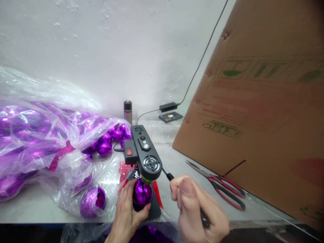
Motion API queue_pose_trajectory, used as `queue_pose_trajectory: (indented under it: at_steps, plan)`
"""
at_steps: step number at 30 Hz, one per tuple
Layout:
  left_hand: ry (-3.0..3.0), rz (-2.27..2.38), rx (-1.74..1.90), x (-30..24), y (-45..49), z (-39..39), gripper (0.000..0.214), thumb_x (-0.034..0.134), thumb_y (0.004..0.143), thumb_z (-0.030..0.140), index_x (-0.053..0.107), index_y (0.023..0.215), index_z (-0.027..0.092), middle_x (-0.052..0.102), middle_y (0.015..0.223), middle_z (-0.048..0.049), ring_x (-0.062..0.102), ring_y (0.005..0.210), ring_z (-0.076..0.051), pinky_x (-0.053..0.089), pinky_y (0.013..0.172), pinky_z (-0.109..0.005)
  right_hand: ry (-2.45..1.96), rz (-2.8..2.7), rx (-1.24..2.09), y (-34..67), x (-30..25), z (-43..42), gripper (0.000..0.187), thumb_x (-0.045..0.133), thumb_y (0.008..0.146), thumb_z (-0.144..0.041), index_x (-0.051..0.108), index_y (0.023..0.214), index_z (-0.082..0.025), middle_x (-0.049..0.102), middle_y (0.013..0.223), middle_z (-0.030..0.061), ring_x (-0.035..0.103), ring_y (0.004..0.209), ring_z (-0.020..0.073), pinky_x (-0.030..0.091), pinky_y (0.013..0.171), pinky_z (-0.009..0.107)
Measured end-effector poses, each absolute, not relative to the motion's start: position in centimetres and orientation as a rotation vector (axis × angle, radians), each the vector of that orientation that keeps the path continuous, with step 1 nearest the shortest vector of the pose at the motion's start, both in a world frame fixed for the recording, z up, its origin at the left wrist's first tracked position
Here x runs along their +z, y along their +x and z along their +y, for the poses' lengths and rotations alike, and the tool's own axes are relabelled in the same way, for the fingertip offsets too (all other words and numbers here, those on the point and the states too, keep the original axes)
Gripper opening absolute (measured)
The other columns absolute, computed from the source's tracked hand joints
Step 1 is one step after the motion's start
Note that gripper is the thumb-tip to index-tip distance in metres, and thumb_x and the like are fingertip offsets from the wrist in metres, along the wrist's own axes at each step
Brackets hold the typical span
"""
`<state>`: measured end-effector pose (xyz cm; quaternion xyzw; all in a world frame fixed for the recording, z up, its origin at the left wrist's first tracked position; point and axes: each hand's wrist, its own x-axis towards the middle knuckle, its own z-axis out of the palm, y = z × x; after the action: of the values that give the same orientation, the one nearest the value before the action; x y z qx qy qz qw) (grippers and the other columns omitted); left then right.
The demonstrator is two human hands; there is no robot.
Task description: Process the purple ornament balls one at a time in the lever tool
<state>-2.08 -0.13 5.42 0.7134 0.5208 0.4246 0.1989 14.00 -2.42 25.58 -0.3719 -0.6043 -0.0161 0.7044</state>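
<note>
A shiny purple ball (143,193) sits under the head of a small black machine (146,153) with round grilles and a green ring beneath. Fingers and thumb of my left hand (129,207) wrap around the ball from the left and front. My right hand (197,209) is closed in a fist on the machine's lever (167,173), a metal rod with a black grip whose end shows below the fingers. A red rocker switch (129,152) is on a box at the machine's left side. Red material lies around its base.
Clear plastic bags (76,135) full of purple balls cover the left side; a loose ball (92,201) lies near the front edge. Red-and-black scissors (225,187) lie right, beside a large cardboard box (253,101). Behind stand a small bottle (128,112), a power adapter (168,107) and a phone (170,117).
</note>
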Motion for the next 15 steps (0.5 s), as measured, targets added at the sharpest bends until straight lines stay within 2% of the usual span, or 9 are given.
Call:
queue_pose_trajectory:
  at_steps: [5,11,15]
  plan:
    - [1.91,1.469,1.149,5.9,-1.3,0.6,0.075,0.086,0.075,0.031,0.073,0.148,0.021,0.083,0.141,-0.0192,0.079,0.135,-0.048,0.064,0.117,-0.076,-0.832,-1.333,-0.04,14.0,25.5,-2.6,0.041,0.054,0.112,-0.003,0.043,0.079,-0.024,0.041,0.066,-0.0071,0.043,0.054,0.0066,0.029,0.048,0.026]
    - [1.78,1.338,1.073,3.2,-1.9,0.9,0.083,0.088,0.08,0.035,0.066,0.158,0.019,0.074,0.159,-0.0212,0.068,0.152,-0.047,0.054,0.13,-0.073,-0.842,-1.316,-0.01,13.8,25.5,-2.7,0.041,0.056,0.113,-0.004,0.044,0.079,-0.024,0.043,0.066,-0.0065,0.045,0.055,0.0067,0.032,0.049,0.025]
    - [1.819,1.333,1.098,1.8,-2.3,1.1,0.087,0.092,0.077,0.035,0.067,0.158,0.019,0.074,0.158,-0.0213,0.069,0.151,-0.047,0.055,0.129,-0.072,-0.87,-1.223,-0.013,13.0,25.4,-2.8,0.044,0.058,0.113,-0.006,0.044,0.075,-0.023,0.045,0.065,-0.0053,0.047,0.055,0.007,0.033,0.05,0.027]
